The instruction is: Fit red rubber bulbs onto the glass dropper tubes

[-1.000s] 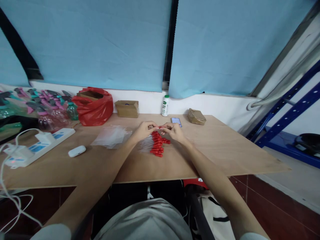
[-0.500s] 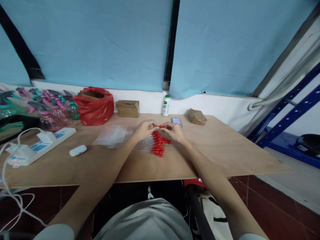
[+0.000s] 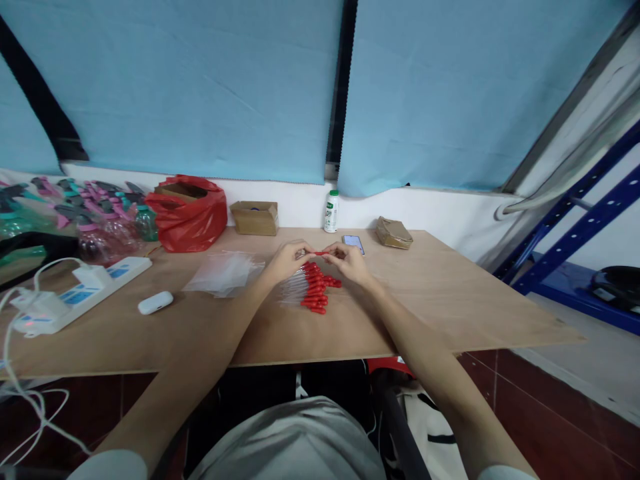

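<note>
Both hands meet over the middle of the wooden table (image 3: 450,300). My left hand (image 3: 287,259) and my right hand (image 3: 350,261) pinch the two ends of one dropper with a red bulb (image 3: 320,253), held just above the table. Under them lies a pile of several clear droppers with red bulbs (image 3: 313,290), bulbs pointing right. A stack of small clear plastic bags (image 3: 224,272) lies just left of my left forearm.
A white power strip (image 3: 75,293) with cables and a white earbud case (image 3: 155,302) lie at the left. A red plastic bag (image 3: 189,212), a cardboard box (image 3: 255,217), a small bottle (image 3: 330,211), a phone (image 3: 353,243) and a brown packet (image 3: 393,233) line the back. Blue shelving (image 3: 580,227) stands right.
None beyond small finger movements on the held dropper; both hands stay in the same place.
</note>
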Tool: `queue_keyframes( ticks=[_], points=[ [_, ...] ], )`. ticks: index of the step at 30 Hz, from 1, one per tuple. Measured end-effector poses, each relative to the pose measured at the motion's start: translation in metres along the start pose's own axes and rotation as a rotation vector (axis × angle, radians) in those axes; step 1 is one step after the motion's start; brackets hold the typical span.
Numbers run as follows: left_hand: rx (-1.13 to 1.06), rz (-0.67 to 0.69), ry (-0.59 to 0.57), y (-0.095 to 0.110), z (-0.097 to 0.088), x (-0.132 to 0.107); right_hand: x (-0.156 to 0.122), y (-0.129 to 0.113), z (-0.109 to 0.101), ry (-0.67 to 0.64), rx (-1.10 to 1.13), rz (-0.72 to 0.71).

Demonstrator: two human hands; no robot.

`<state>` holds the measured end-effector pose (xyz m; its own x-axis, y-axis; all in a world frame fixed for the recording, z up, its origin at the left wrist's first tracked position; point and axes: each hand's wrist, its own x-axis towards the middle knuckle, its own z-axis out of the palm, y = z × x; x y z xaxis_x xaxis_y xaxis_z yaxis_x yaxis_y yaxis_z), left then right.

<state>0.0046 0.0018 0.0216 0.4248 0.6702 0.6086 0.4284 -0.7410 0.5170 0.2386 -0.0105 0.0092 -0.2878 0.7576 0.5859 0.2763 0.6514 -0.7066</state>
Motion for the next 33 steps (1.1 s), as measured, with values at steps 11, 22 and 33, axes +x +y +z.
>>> queue_keyframes(
  ticks=[11,22,33],
  points=[
    [-0.124,-0.047,-0.004,-0.009,0.006,0.0,-0.001,-0.008,0.001,0.001,0.001,-0.02],
    [-0.093,-0.065,-0.071,-0.004,-0.003,-0.001,0.0,-0.011,0.002,-0.016,-0.116,-0.061],
    [0.101,-0.13,-0.257,-0.016,-0.022,-0.007,-0.002,-0.011,0.006,-0.133,-0.184,-0.007]
  ],
)
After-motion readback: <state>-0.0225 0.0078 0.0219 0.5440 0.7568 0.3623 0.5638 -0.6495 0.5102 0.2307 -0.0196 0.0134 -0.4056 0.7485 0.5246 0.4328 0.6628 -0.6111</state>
